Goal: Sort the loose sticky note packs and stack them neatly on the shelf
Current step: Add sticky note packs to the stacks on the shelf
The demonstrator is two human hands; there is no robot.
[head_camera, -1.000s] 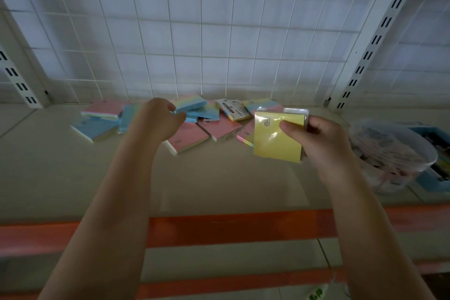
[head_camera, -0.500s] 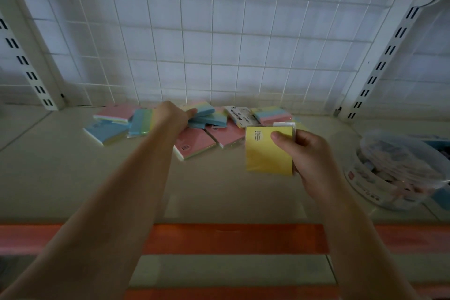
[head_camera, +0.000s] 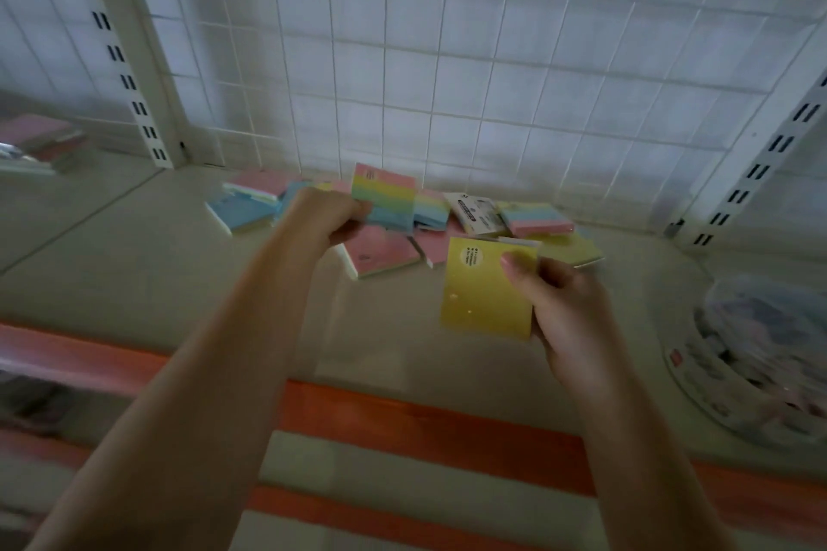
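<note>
White wire grid [head_camera: 447, 58] backs the pale shelf [head_camera: 134, 282], with slotted uprights [head_camera: 121, 58] standing at either side and an orange strip [head_camera: 425, 421] running along the shelf's front edge. Toward the back of the shelf, close to the grid, lies a loose scatter of sticky note packs: a blue pack [head_camera: 239, 210] on the left with a pink-topped pack [head_camera: 262, 183] resting partly on it, two pink packs [head_camera: 385, 253] lying flat in the middle, a white-labelled pack [head_camera: 478, 213] tilted among them, and a striped pack [head_camera: 534, 217] further right (pink, blue and yellow bands showing on its side).

The person's left hand [head_camera: 320, 213] is raised over the pile, its fingers curled round the lower left corner of a rainbow pack [head_camera: 385, 198], which stands tilted up off the shelf, its green, yellow and blue stripes facing the viewer. The right hand [head_camera: 568, 309] holds a yellow pack [head_camera: 490, 286] in front of the pile, above the bare shelf; the thumb presses on the front near the top right corner and the other fingers are wrapped behind it. A small round white label sits at that pack's upper left.

At the far right a clear round tub [head_camera: 760, 362] stands on the shelf, its contents too blurred to make out. On the neighbouring shelf bay to the left, a pinkish stack [head_camera: 40, 141] is dimly visible.
</note>
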